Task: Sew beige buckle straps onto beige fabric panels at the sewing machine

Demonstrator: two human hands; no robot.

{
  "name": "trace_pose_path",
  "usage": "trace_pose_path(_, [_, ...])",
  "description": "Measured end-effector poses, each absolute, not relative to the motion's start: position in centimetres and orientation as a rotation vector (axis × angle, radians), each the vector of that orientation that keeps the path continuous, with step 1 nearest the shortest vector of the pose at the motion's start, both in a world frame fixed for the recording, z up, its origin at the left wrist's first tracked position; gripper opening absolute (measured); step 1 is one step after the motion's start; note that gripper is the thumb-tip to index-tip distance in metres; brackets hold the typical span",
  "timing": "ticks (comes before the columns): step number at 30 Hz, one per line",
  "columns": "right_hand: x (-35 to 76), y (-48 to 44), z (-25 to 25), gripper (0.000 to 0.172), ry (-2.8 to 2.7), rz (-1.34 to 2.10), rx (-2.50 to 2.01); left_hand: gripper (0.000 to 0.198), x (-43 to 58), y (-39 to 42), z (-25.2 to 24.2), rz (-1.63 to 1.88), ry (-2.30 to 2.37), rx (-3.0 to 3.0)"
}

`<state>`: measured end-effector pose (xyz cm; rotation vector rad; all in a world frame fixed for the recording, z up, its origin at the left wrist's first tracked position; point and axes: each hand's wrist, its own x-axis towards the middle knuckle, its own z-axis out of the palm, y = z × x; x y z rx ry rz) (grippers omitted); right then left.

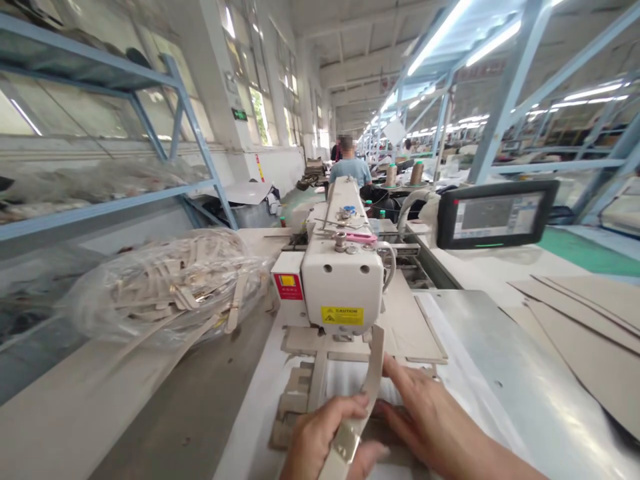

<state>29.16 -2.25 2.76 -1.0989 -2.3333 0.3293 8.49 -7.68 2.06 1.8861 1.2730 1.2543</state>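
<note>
A beige strap [374,367] with a shiny metal piece near its lower end is pinched in my left hand [320,437]; its free end curves up in front of the sewing machine head [343,287]. My right hand [425,407] is just right of the strap, fingers stretched forward and apart, with the index fingertip by the strap's edge. Whether it touches the strap I cannot tell. Under both hands lies a beige sewing template [320,380] with raised blocks at its left, over a white sheet [250,413]. The palms hide part of the template.
A clear plastic bag [170,287] of similar straps lies at left, some straps spilling out. Flat beige panels [585,353] rest at right, near a control screen [497,215]. A blue shelf rack [195,127] stands left. A person [349,167] sits ahead, back turned.
</note>
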Motion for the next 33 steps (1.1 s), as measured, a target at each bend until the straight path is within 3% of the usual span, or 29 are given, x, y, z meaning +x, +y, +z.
trace_pose_path(3, [28.3, 0.0, 1.7, 0.024, -2.299, 0.117, -1.354, 0.029, 9.4, -6.1, 1.6, 1.136, 1.324, 1.776])
trace_pose_path(6, [28.2, 2.1, 0.5, 0.041, -2.291, -0.153, -1.398, 0.026, 9.3, -5.2, 1.4, 0.970, 1.444, 1.725])
trace_pose_path(8, [28.1, 2.9, 0.3, 0.044, -2.382, -0.214, -1.271, 0.025, 9.3, -4.9, 1.4, 0.860, 1.484, 1.728])
trace_pose_path(11, [27.5, 3.5, 0.5, 0.034, -2.567, -0.068, -1.098, 0.030, 9.6, -4.7, 1.6, 0.788, 1.491, 1.738])
trace_pose_path(15, [26.8, 4.0, 0.4, 0.042, -2.640, 0.129, -1.047, 0.032, 10.0, -4.5, 1.5, 0.877, 1.338, 1.765])
trace_pose_path(27, [26.1, 5.2, 0.5, 0.031, -2.533, 0.146, -1.228, 0.046, 9.7, -3.5, 0.9, 0.877, 1.329, 1.808])
trace_pose_path(33, [27.2, 4.2, 0.8, 0.037, -2.563, 0.108, -1.247, 0.043, 9.6, -3.7, 1.2, 0.852, 1.359, 1.787])
